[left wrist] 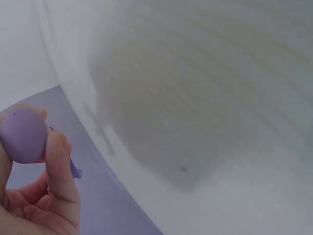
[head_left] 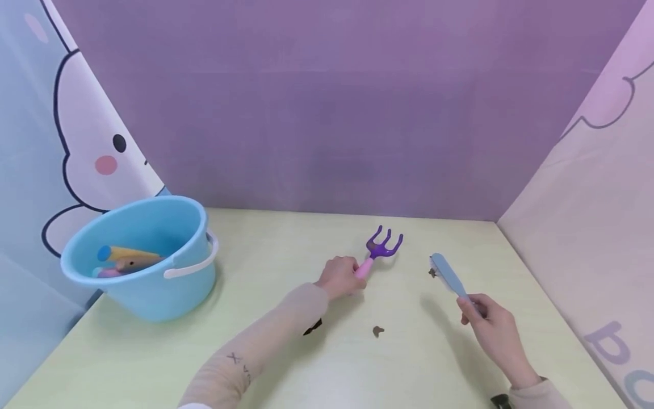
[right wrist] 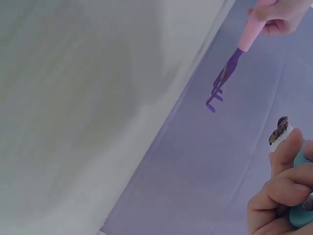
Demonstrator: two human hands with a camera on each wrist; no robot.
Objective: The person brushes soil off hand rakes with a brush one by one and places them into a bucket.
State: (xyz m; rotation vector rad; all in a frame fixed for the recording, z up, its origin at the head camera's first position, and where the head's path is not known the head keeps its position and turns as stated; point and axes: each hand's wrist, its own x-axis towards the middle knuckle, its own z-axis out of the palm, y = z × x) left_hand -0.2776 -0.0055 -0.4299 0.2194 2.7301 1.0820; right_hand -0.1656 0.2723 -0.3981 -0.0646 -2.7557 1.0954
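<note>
My left hand (head_left: 338,277) grips the pink handle of a small garden hand fork (head_left: 379,249) with purple prongs, which point away from me toward the back wall. In the left wrist view the rounded handle end (left wrist: 23,134) sits between fingers and thumb. Off to the right, my right hand (head_left: 493,329) holds a light blue brush (head_left: 448,274) by its handle, raised over the table. Its white bristles face left, and brown dirt (right wrist: 279,131) clings to them in the right wrist view. A small brown clump (head_left: 378,331) lies on the table between the hands.
A light blue bucket (head_left: 153,295) with a white handle stands at the left of the pale table (head_left: 276,244). Inside it lie a yellow-and-blue item (head_left: 130,254) and a brownish one (head_left: 137,263). Purple cloth (head_left: 327,113) closes off the back, with printed cloth at both sides.
</note>
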